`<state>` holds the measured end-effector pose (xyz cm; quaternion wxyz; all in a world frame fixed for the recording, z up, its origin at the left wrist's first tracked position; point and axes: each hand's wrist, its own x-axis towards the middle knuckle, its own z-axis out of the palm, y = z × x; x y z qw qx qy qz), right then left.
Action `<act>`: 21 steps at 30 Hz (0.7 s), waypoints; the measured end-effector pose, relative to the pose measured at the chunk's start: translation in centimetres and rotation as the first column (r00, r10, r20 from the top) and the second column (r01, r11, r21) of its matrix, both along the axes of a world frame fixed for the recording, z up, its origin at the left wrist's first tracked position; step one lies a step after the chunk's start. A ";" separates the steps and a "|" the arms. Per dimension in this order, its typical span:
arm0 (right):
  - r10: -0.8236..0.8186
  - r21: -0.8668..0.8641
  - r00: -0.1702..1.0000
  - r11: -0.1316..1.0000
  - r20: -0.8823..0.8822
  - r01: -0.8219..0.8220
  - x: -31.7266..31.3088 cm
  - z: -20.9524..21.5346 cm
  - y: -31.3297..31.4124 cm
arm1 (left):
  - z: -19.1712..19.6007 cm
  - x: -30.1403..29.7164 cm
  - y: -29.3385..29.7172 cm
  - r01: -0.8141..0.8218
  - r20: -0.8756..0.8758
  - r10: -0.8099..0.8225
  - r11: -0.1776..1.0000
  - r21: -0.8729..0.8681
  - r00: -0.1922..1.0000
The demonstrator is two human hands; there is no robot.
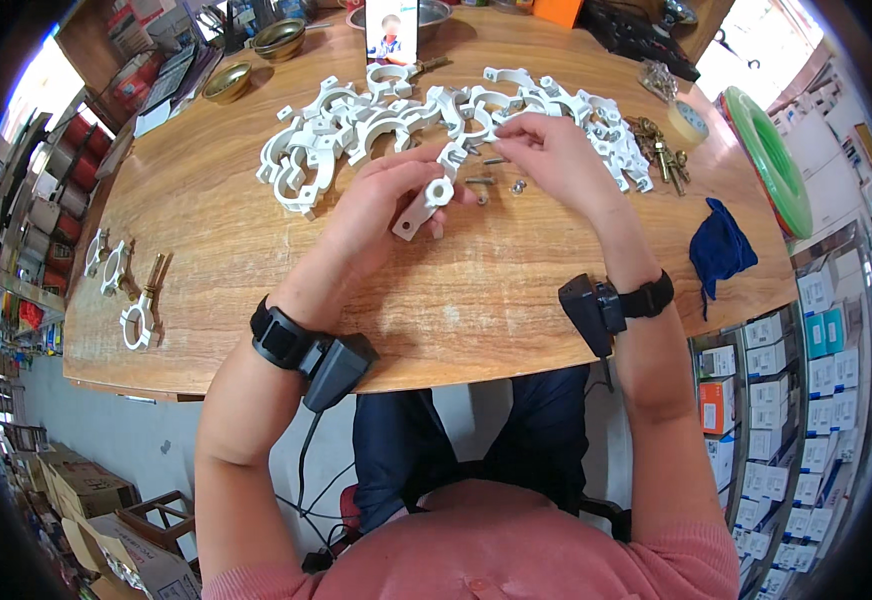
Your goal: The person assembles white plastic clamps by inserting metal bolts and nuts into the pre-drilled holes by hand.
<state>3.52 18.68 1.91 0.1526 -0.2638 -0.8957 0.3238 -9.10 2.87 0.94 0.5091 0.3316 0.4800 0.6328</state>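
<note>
Black wrist devices [321, 352] are strapped to both forearms low in the view, and above them the work is held over the wooden tabletop [206, 230]. One white clamp half [424, 205] is pinched in the left hand [381, 205], whose fingers are closed around its upper, ringed end; the piece is held just above the tabletop, near the loose bolts [483, 182]. Its long axis is seen running diagonally, the ringed end pointing up and right toward the pile of white clamp halves [406, 110], the flat foot pointing down and left toward the body. The right hand [546, 150] is held with thumb and fingertips narrowed in a pinch at the pile's edge; whether anything is gripped cannot be told. An assembly step appears to be in hand: a mating half or a bolt seems to be needed next, and its alignment with the hole in the held piece would be called for
</note>
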 end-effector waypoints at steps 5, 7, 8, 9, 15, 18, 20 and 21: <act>0.130 -0.454 0.929 0.843 -0.346 -0.287 -0.7 -0.3 -2.1 | -0.1 0.1 0.1 0.003 0.159 -0.010 0.999 0.044 0.987; 0.107 -0.470 0.914 0.831 -0.392 -0.299 -1.0 -0.6 -2.6 | -0.1 0.1 0.4 0.028 0.205 -0.045 0.996 0.087 0.978; 0.082 -0.513 0.892 0.793 -0.444 -0.328 -1.0 -0.7 -3.0 | -0.2 -0.2 0.2 0.013 0.162 -0.028 0.996 0.091 0.986; 0.069 -0.510 0.894 0.801 -0.442 -0.314 -1.0 -0.6 -3.1 | -0.3 -0.2 0.1 -0.001 0.120 -0.011 0.995 0.095 0.993; 0.018 -0.671 0.821 0.565 -0.570 -0.479 -1.3 -0.9 -3.2 | 0.6 0.7 -0.1 -0.091 0.180 0.072 0.991 0.098 0.981; 0.014 -0.654 0.885 0.668 -0.466 -0.355 -0.7 0.5 -3.5 | 0.3 0.5 -0.4 -0.059 0.255 0.030 0.992 0.108 0.966; 0.066 -0.538 0.876 0.766 -0.478 -0.351 -0.6 0.4 -2.6 | -0.3 0.1 -0.3 -0.040 0.101 0.024 0.986 0.163 0.995; 0.111 -0.404 0.868 0.851 -0.485 -0.335 -0.3 0.4 -1.8 | -0.3 -0.1 -0.2 -0.047 0.107 0.031 0.987 0.155 0.994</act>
